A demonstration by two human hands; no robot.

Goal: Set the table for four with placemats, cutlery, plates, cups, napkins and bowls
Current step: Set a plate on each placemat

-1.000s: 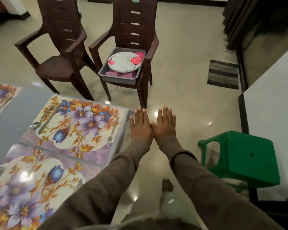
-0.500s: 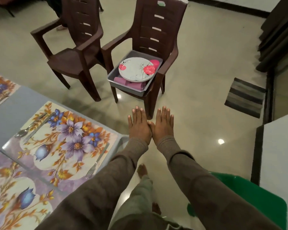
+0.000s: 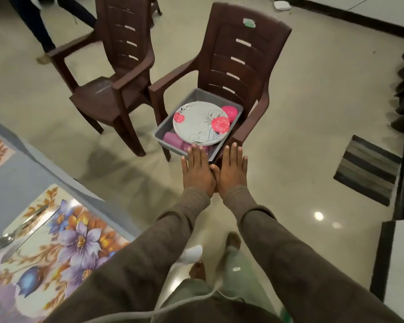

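Both hands have closed in on the grey tub (image 3: 163, 130) since a second ago; bench (image 3: 16, 183) slides off left. Left hand (image 3: 197, 171) and right hand (image 3: 232, 170) flat, fingers straight, side by side, nothing in either grip, at the tub's near rim. Floral plate (image 3: 200, 123) lies on top in the tub, on the right brown chair (image 3: 243, 57); pink cups (image 3: 173, 138) under it, pink bowl (image 3: 230, 111) behind. Placemat (image 3: 63, 241) on bench already has spoon (image 3: 2, 240). Plate looks stiff, smooth, likely light and slippery; probably more than one, so take opposite rim edges, thumbs on top.
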